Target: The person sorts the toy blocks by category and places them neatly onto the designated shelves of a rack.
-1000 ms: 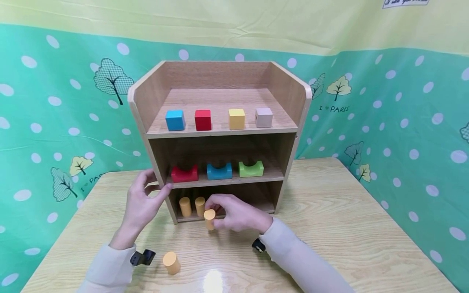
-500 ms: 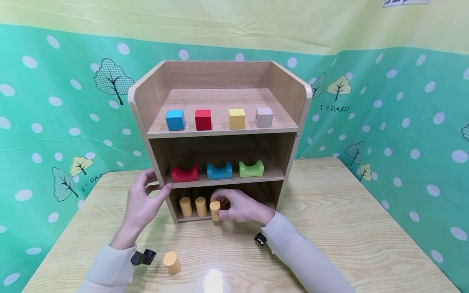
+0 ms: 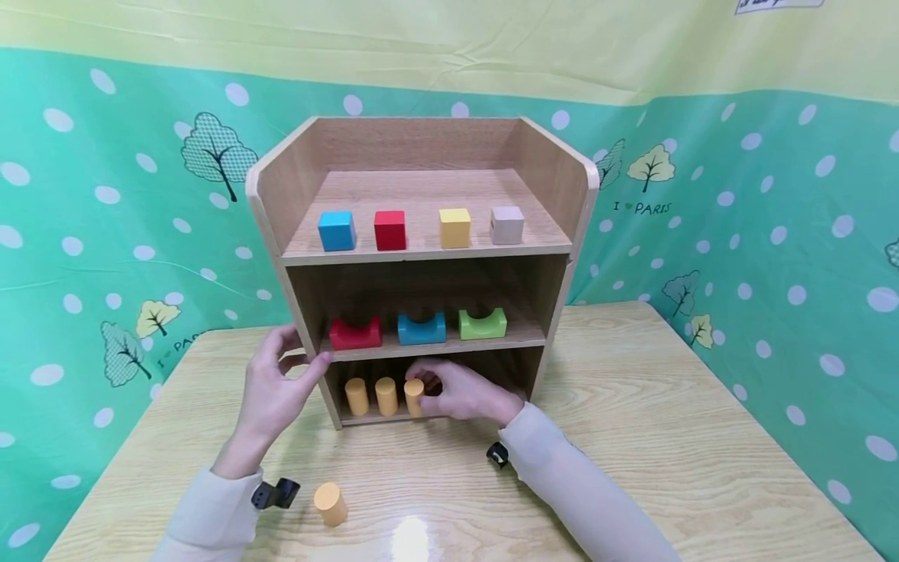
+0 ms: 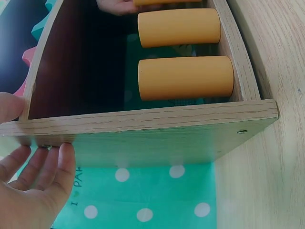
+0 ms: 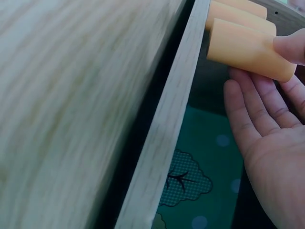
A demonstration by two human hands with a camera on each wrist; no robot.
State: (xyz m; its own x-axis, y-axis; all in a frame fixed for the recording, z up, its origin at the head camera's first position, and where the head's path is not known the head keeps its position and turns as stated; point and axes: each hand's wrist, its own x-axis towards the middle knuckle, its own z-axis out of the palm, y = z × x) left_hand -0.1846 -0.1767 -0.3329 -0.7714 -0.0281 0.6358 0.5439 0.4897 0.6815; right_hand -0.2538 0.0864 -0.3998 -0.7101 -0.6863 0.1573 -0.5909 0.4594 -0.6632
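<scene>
My right hand (image 3: 460,390) pinches an orange wooden cylinder (image 5: 250,50) between thumb and fingers, upright at the front of the bottom shelf. To its left on that shelf stand two matching cylinders, one in the middle (image 3: 385,396) and one at the left (image 3: 357,396). My left hand (image 3: 276,378) holds the left side panel of the small wooden shelf unit (image 4: 152,117), thumb at the front edge and fingers against the outer face. Another orange cylinder (image 3: 330,503) stands on the table in front, near the left wrist.
The middle shelf carries a red (image 3: 355,333), a blue (image 3: 421,329) and a green (image 3: 482,324) block with curved hollows. Along the top front edge sit blue (image 3: 336,231), red (image 3: 389,231), yellow (image 3: 454,229) and grey (image 3: 506,226) cubes. A patterned curtain (image 3: 140,187) hangs behind the table (image 3: 632,406).
My right hand has carried its cylinder up and slightly right, from in front of the unit onto the bottom shelf. The left hand stays at the side panel.
</scene>
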